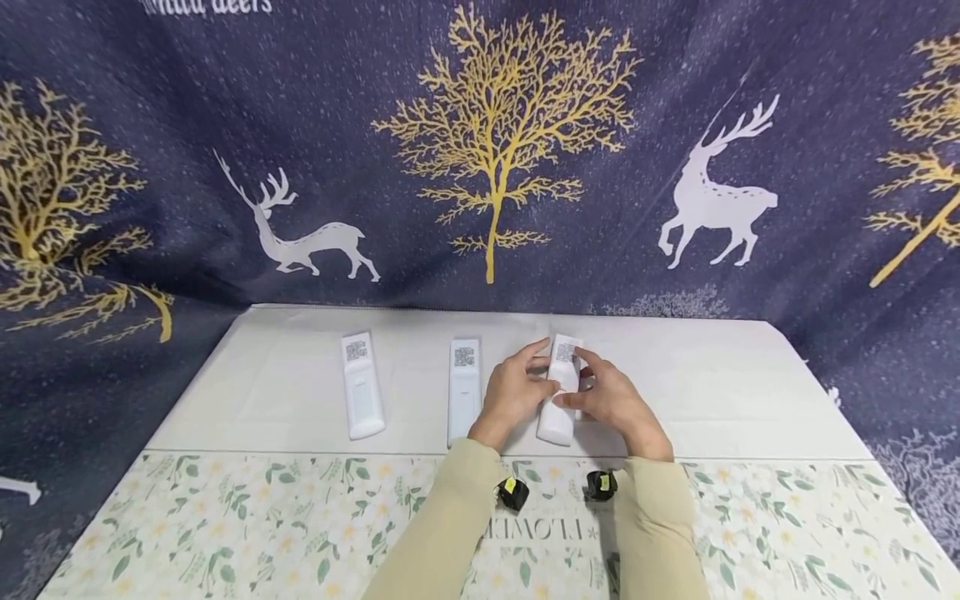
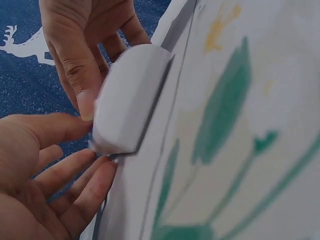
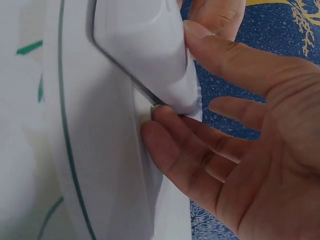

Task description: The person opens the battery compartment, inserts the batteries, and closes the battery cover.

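Note:
A long white remote control (image 1: 556,429) lies between both hands, a QR code label at its far end. Its near end is rounded and plain white in the left wrist view. My left hand (image 1: 512,392) holds its left side, thumb on the upper face and fingers along the edge. From the other side my right hand (image 1: 617,402) grips it, thumb across the top and fingertips at its lower edge. The thumbs nearly meet over the middle, hiding part of the face.
Two similar white remote controls lie to the left, one in the middle (image 1: 465,387) and one farther left (image 1: 363,387). A white cloth (image 1: 270,392) covers the table's back, with a flowered cloth (image 1: 247,517) in front. A dark blue deer-print curtain (image 1: 585,250) hangs behind.

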`<action>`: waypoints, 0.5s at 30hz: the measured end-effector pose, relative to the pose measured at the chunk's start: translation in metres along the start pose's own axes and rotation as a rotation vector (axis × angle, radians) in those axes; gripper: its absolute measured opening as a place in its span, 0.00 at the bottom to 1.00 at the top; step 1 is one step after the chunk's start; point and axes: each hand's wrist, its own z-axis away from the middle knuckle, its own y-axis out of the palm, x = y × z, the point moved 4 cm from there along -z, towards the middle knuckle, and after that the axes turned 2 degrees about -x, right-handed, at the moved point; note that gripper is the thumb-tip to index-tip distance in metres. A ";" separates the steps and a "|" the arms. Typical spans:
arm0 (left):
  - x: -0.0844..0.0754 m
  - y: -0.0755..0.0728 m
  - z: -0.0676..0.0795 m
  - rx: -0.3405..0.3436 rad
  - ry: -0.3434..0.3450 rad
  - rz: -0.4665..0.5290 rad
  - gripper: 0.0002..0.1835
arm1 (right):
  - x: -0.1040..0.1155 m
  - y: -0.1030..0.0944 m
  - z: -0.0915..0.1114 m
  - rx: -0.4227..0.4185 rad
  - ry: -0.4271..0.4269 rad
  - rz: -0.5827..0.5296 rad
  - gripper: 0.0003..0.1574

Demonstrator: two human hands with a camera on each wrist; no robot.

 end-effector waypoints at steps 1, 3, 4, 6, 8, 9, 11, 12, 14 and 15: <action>0.001 0.000 0.000 -0.004 -0.002 -0.008 0.40 | 0.000 0.000 0.000 0.001 -0.005 0.007 0.61; 0.001 0.000 0.000 -0.009 -0.007 -0.021 0.40 | 0.000 0.001 -0.001 0.007 -0.005 0.012 0.60; 0.001 0.000 0.000 -0.009 -0.006 -0.021 0.40 | 0.000 0.001 -0.001 0.006 -0.007 0.021 0.60; 0.000 -0.001 0.000 -0.009 -0.008 -0.019 0.40 | 0.000 0.001 -0.001 0.005 -0.006 0.026 0.60; 0.000 -0.001 0.001 -0.009 -0.011 -0.021 0.39 | 0.001 0.000 -0.001 0.009 -0.009 0.035 0.60; 0.000 -0.001 0.001 -0.009 -0.015 -0.022 0.39 | 0.001 0.000 -0.001 0.010 -0.010 0.037 0.60; -0.001 -0.001 0.002 -0.007 -0.024 -0.023 0.38 | 0.001 0.000 -0.001 0.008 -0.011 0.048 0.59; -0.002 0.000 0.002 -0.009 -0.025 -0.030 0.37 | 0.001 0.000 -0.001 0.003 -0.017 0.052 0.58; -0.004 -0.001 0.002 -0.017 -0.018 -0.046 0.36 | 0.002 0.000 -0.001 -0.024 -0.037 0.071 0.54; -0.006 -0.002 0.001 -0.023 -0.013 -0.056 0.35 | 0.002 -0.001 -0.002 -0.043 -0.044 0.073 0.52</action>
